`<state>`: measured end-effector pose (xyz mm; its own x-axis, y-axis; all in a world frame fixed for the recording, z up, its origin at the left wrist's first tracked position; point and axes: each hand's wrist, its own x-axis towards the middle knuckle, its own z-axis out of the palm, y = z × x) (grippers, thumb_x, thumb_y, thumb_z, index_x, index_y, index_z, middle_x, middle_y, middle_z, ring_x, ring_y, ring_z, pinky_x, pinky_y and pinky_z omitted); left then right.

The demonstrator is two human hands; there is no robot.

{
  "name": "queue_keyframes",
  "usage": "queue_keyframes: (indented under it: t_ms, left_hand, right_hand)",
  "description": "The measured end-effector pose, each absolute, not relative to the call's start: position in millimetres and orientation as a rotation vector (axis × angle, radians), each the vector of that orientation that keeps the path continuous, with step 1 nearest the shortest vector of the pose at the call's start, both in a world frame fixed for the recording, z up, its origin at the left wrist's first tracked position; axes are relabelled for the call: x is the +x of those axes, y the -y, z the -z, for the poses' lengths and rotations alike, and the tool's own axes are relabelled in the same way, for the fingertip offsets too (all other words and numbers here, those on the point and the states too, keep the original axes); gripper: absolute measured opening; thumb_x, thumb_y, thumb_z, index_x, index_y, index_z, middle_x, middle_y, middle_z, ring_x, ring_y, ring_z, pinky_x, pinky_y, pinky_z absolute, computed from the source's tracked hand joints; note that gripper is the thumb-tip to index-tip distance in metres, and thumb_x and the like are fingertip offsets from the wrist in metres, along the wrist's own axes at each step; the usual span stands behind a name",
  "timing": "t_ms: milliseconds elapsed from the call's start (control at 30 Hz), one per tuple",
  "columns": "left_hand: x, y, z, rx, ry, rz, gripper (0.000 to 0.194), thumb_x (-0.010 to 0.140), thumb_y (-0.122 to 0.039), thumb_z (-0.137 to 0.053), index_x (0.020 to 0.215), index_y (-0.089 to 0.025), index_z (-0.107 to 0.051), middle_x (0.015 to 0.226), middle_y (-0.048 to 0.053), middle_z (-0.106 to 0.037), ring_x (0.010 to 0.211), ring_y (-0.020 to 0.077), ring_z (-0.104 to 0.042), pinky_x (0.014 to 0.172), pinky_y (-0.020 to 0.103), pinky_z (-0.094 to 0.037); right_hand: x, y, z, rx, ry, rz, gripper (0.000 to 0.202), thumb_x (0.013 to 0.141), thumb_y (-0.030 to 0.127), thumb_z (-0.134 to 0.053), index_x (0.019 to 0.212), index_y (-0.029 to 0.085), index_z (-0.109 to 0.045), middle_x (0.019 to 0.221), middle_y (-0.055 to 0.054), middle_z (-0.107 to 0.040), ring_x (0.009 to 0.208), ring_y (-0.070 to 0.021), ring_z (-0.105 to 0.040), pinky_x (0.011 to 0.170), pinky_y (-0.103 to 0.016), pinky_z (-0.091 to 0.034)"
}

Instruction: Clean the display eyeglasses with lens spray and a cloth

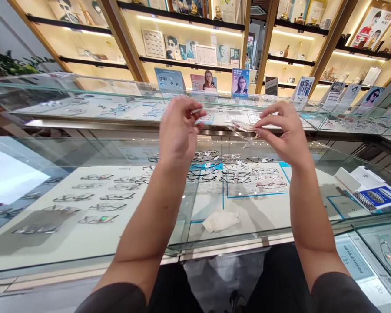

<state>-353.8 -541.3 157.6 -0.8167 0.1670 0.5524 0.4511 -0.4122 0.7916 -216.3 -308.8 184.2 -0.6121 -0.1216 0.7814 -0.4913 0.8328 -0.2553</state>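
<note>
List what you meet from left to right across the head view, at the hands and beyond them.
Green plant → left hand → eyeglasses → right hand holding them → blue-and-white patterned card.

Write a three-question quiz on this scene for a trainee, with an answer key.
1. Which hand holds the raised pair of glasses?
2. True or false: the left hand is apart from that pair.
3. Where in the picture does the crumpled white cloth or tissue show?
A) Left of both forearms
B) Between the forearms
C) Right of both forearms

Key:
1. The right hand
2. True
3. B
</note>
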Motion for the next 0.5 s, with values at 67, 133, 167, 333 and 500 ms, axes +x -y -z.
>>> queue_keyframes:
  t_ms: [67,133,167,333,500]
  left_hand:
    - [-367,543,-149,-0.765,1.531,2.157,0.034,0.090,-0.057,-0.069,0.087,-0.027,-0.054,0.082,0.001,-0.065,0.091,0.0175,-0.069,0.069,0.033,-0.054]
    - [-371,541,-136,-0.705,1.507,2.015,0.032,0.091,-0.054,-0.068,0.083,-0.027,-0.053,0.074,-0.001,-0.059,0.079,0.0154,-0.064,0.068,0.033,-0.051]
    - [-368,540,-128,-0.689,1.514,1.958,0.031,0.089,-0.051,-0.069,0.081,-0.026,-0.053,0.072,-0.001,-0.057,0.073,0.0147,-0.060,0.067,0.033,-0.050]
    - [-347,547,-72,-0.706,1.842,1.656,0.027,0.089,-0.047,-0.065,0.082,-0.023,-0.055,0.072,0.000,-0.061,0.070,0.0146,-0.060,0.072,0.031,-0.049]
    - [-353,569,-30,-0.605,2.019,1.428,0.021,0.092,-0.041,-0.059,0.084,-0.022,-0.057,0.074,0.001,-0.066,0.074,0.0180,-0.063,0.078,0.033,-0.049]
  right_hand:
    - [-224,289,-164,0.287,2.324,-0.455,0.015,0.097,0.035,-0.064,0.096,0.036,-0.078,0.106,-0.002,-0.066,0.110,-0.0283,-0.055,0.104,-0.053,-0.040]
    - [-233,273,-141,0.138,2.422,-0.338,0.019,0.099,0.032,-0.060,0.098,0.034,-0.079,0.104,-0.005,-0.065,0.107,-0.0286,-0.053,0.098,-0.050,-0.038]
    - [-239,266,-129,0.082,2.472,-0.288,0.021,0.100,0.031,-0.058,0.099,0.032,-0.079,0.103,-0.006,-0.065,0.106,-0.0290,-0.052,0.096,-0.048,-0.038]
    - [-262,249,-86,-0.096,2.718,-0.174,0.028,0.102,0.026,-0.053,0.104,0.024,-0.081,0.100,-0.012,-0.068,0.102,-0.0291,-0.050,0.088,-0.042,-0.032]
    - [-273,240,-69,-0.186,2.902,-0.146,0.027,0.100,0.023,-0.055,0.103,0.020,-0.082,0.101,-0.014,-0.072,0.101,-0.0278,-0.051,0.086,-0.041,-0.029]
